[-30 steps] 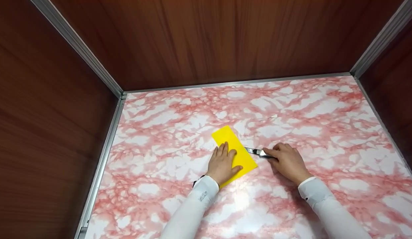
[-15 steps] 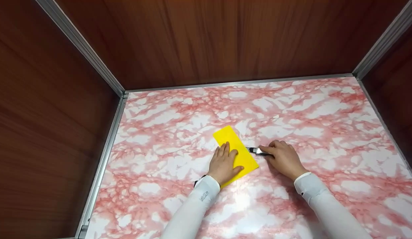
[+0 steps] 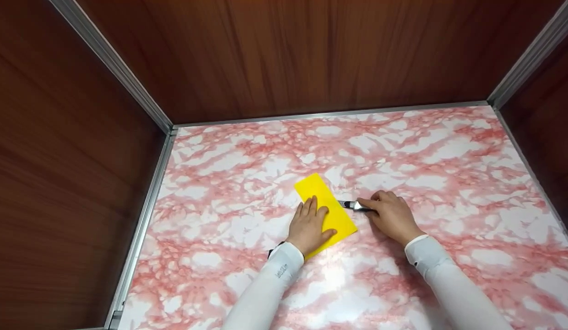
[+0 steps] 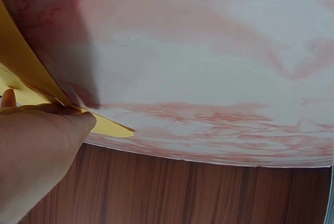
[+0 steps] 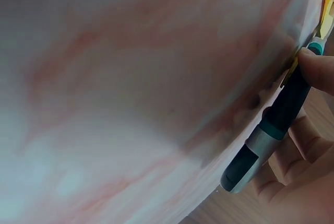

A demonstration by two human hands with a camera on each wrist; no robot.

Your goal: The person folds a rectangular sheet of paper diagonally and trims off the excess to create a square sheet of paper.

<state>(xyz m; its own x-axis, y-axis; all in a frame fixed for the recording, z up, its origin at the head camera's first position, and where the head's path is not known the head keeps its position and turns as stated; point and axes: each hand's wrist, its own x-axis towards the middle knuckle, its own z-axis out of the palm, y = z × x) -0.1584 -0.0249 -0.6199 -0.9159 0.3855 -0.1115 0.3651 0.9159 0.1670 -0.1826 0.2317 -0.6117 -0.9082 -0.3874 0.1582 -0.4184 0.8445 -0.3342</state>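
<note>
A yellow paper (image 3: 327,201) lies slantwise on the table, folded, with layers that gape in the left wrist view. My left hand (image 3: 307,229) lies spread over its lower left part, fingers straight, thumb pointing right. My right hand (image 3: 394,217) grips a utility knife (image 5: 287,104), thumb near the front of its dark and silver handle. The blade (image 3: 342,203) points left and meets the paper's right long edge. In the right wrist view, the knife's front end is right at the yellow paper (image 5: 327,12), and its rear end sticks out past the curled fingers.
The table (image 3: 220,192) has a red and white marbled top. Dark wood panels (image 3: 284,55) with metal edge strips (image 3: 330,114) enclose it at the back and on both sides. White sleeves (image 3: 453,284) cover both forearms.
My right hand has moved slightly left and away from me with the knife, the blade staying at the paper's right edge. My left hand and the paper have kept their place.
</note>
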